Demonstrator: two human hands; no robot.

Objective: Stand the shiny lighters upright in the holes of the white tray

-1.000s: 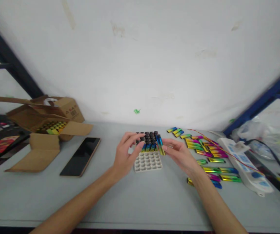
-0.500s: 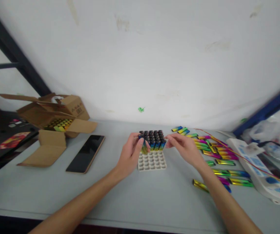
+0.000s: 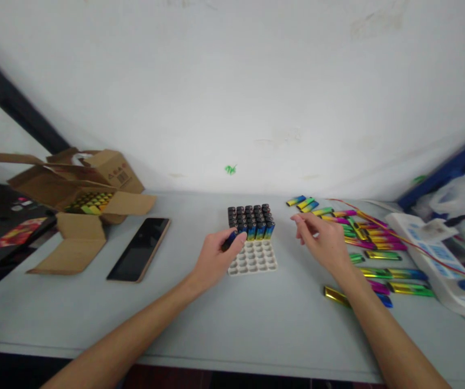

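My left hand [image 3: 216, 256] is closed around a dark blue-ended tube [image 3: 229, 240], which tilts between thumb and fingers at the tray's left side. Beside it, a white tray [image 3: 257, 256] with rows of round holes holds several upright tubes [image 3: 260, 231] in its far half. They have black tops and shiny blue-to-yellow bodies; the near rows of holes show no tubes. To the right of the tray, my right hand [image 3: 324, 240] hovers over the table with fingers loosely curled and a little apart. Nothing shows in it.
Loose metallic tubes [image 3: 386, 255] in several colours lie on the right, beside a white power strip [image 3: 439, 259] with wires. A phone [image 3: 139, 249] lies on the left. Behind it stands an opened cardboard box [image 3: 82, 235] with yellowish tubes inside. A white wall backs the table [image 3: 232, 329].
My right hand has moved away from the tray to the right, and its fingers have loosened. My left hand has lowered the tube slightly and tilted it. The view has shifted a little.
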